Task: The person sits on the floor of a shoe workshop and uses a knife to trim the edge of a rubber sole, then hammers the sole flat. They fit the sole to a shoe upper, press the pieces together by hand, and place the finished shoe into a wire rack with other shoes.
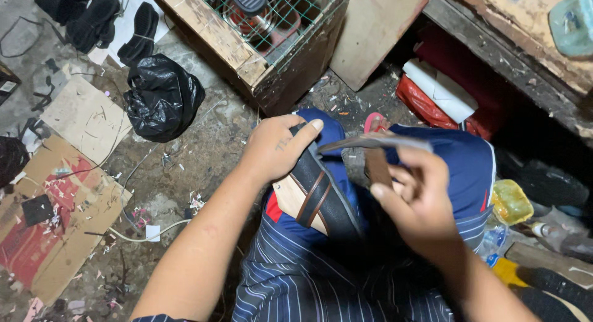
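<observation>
While left hand [276, 150] grips striped shoe [318, 201] (toe hidden), right hand [420, 201] holds blade [370, 143].

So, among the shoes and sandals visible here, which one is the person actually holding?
The dark shoe with brown stripes on the lap, gripped at the toe by the left hand. The black sandals lie untouched on the floor at upper left.
</observation>
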